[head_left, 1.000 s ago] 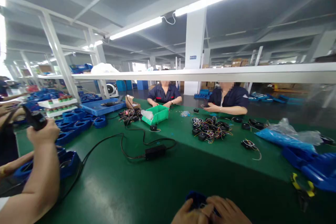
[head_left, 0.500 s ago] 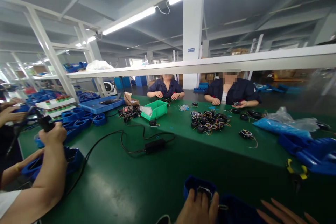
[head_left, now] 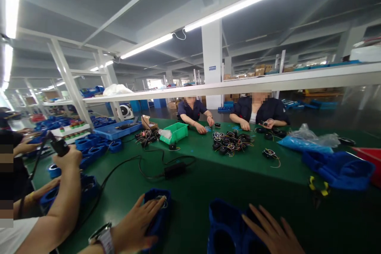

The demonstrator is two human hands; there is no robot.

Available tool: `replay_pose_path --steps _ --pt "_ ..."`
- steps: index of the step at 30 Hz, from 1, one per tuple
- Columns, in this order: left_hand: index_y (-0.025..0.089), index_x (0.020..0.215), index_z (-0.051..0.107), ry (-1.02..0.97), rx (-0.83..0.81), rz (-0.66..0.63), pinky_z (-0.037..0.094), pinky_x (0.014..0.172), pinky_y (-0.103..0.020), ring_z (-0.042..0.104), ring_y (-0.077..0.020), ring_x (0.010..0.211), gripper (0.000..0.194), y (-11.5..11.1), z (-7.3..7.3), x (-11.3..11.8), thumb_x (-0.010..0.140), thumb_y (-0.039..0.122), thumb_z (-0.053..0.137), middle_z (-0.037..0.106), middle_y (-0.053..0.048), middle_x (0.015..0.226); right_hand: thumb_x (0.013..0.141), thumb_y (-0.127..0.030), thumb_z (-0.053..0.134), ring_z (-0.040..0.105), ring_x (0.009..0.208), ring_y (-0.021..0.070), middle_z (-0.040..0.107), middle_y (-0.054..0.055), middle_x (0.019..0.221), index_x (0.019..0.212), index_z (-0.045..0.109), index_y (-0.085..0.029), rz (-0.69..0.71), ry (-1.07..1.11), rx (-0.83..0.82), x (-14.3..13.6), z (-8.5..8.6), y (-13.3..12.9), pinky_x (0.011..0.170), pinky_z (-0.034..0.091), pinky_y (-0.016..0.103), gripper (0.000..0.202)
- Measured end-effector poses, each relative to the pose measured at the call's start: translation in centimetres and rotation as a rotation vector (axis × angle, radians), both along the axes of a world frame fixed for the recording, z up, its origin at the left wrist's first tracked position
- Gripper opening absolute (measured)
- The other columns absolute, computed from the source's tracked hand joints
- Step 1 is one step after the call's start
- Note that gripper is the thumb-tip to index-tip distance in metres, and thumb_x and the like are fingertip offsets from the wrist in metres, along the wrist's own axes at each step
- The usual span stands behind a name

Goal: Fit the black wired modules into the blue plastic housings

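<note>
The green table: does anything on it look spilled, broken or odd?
Nothing looks plainly spilled or broken. The untidiest spot is the central heap of black parts, its thin wires tangled; one wired part lies apart, rightward. The blue housings by the left hand and right hand show no obvious damage, though partly covered.

The small blue rectangular sign (head_left: 212, 68) on the white square pillar (head_left: 212, 47) bears pale lettering, too small to read.

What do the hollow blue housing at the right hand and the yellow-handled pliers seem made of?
Hollow blue housing: probably moulded plastic, satin; soft sheen, rounded edges.
Yellow-handled pliers: grips likely plastic or rubber, from the bright yellow; dark head perhaps metal, finish lost in shadow.
</note>
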State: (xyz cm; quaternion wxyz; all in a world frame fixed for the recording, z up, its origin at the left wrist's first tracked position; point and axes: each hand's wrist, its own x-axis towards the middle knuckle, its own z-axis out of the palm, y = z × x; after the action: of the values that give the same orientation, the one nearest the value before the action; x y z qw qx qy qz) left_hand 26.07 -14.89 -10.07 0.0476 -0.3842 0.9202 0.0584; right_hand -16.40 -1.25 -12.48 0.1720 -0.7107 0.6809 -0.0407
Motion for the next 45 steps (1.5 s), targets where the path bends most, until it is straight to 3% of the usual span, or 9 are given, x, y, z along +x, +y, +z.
replay_pose_path --steps 9,16,19,23,28,31,37,41,45 --pt "0.018 0.15 0.015 -0.113 -0.08 0.113 0.004 0.114 -0.056 0.029 -0.0302 0.138 0.086 -5.5 0.4 3.1 0.078 0.047 0.052 0.029 -0.015 0.15 0.07 -0.077 0.054 0.004 0.141 0.0377 0.012 0.008 0.156 0.144 0.03 -0.036 0.153 -0.131 0.003 4.3 3.6 -2.8 0.106 -0.002 0.068 0.087" --pt "0.017 0.14 0.043 -0.253 -0.391 0.34 0.006 0.111 -0.064 0.022 -0.0372 0.139 0.084 -4.0 5.1 5.0 0.058 0.021 0.062 0.027 -0.015 0.15 0.073 -0.077 0.052 0.015 0.14 0.0347 0.018 0.008 0.155 0.144 0.033 -0.033 0.113 -0.26 -0.031 1.2 2.9 -3.6 0.111 0.006 0.062 0.086" --pt "0.031 0.13 0.054 -0.049 -0.421 0.221 0.023 0.109 -0.061 0.041 -0.0354 0.13 0.053 -1.9 5.1 2.1 0.077 0.036 0.06 0.048 -0.006 0.14 0.079 -0.07 0.051 0.029 0.137 0.0307 0.031 0.009 0.15 0.141 0.041 -0.027 0.05 -0.343 -0.104 0.3 1.3 -4.3 0.113 0.019 0.053 0.076" --pt "0.035 0.138 0.043 0.209 -0.37 -0.204 0.043 0.102 -0.045 0.048 -0.0307 0.126 0.06 0.9 0.3 -6.2 0.082 0.053 0.059 0.045 -0.006 0.143 0.088 -0.056 0.049 0.044 0.127 0.0246 0.05 0.01 0.138 0.134 0.052 -0.019 -0.011 -0.488 -0.196 0.4 -0.7 -5.0 0.11 0.032 0.04 0.059" --pt "0.036 0.138 0.04 0.368 -0.138 -0.429 0.034 0.108 -0.048 0.042 -0.0272 0.131 0.052 0.9 -7.0 -13.9 0.09 0.055 0.048 0.05 -0.004 0.139 0.087 -0.054 0.052 0.045 0.126 0.0262 0.052 0.008 0.136 0.128 0.058 -0.022 -0.033 -0.545 -0.219 -0.5 -1.7 -5.5 0.111 0.03 0.043 0.052" --pt "0.036 0.135 0.042 0.48 -0.041 -0.437 0.024 0.114 -0.047 0.042 -0.0246 0.131 0.046 -0.4 -9.0 -15.7 0.093 0.052 0.045 0.054 -0.003 0.134 0.085 -0.061 0.05 0.049 0.122 0.0291 0.056 0.008 0.131 0.11 0.07 -0.025 -0.093 -0.65 -0.18 -2.8 -2.3 -6.1 0.109 0.032 0.046 0.048" --pt "0.033 0.128 0.051 0.751 0.269 -0.392 0.023 0.113 -0.047 0.042 -0.028 0.129 0.05 -1.7 -6.6 -18.6 0.09 0.063 0.041 0.053 -0.006 0.134 0.082 -0.074 0.037 0.056 0.11 0.0334 0.064 0.012 0.118 0.069 0.069 -0.019 -0.208 -0.996 -0.112 -5.9 -2.7 -6.8 0.099 0.04 0.048 0.065" --pt "0.021 0.124 0.055 1.094 0.483 -0.09 0.027 0.111 -0.047 0.039 -0.0296 0.13 0.055 -2.7 -5.0 -20.3 0.093 0.06 0.032 0.048 -0.012 0.136 0.08 -0.075 0.04 0.054 0.113 0.0347 0.063 0.011 0.119 0.07 0.069 -0.02 -0.219 -1.017 -0.098 -5.7 -3.3 -6.6 0.102 0.037 0.05 0.063" --pt "0.026 0.121 0.059 1.044 0.65 0.22 0.027 0.111 -0.045 0.043 -0.0267 0.126 0.05 -3.7 -5.4 -21.2 0.094 0.059 0.032 0.055 -0.005 0.129 0.083 -0.072 0.037 0.052 0.116 0.0357 0.061 0.009 0.124 0.069 0.068 -0.022 -0.231 -1.053 -0.085 -6.3 -5.0 -6.9 0.103 0.037 0.052 0.061"
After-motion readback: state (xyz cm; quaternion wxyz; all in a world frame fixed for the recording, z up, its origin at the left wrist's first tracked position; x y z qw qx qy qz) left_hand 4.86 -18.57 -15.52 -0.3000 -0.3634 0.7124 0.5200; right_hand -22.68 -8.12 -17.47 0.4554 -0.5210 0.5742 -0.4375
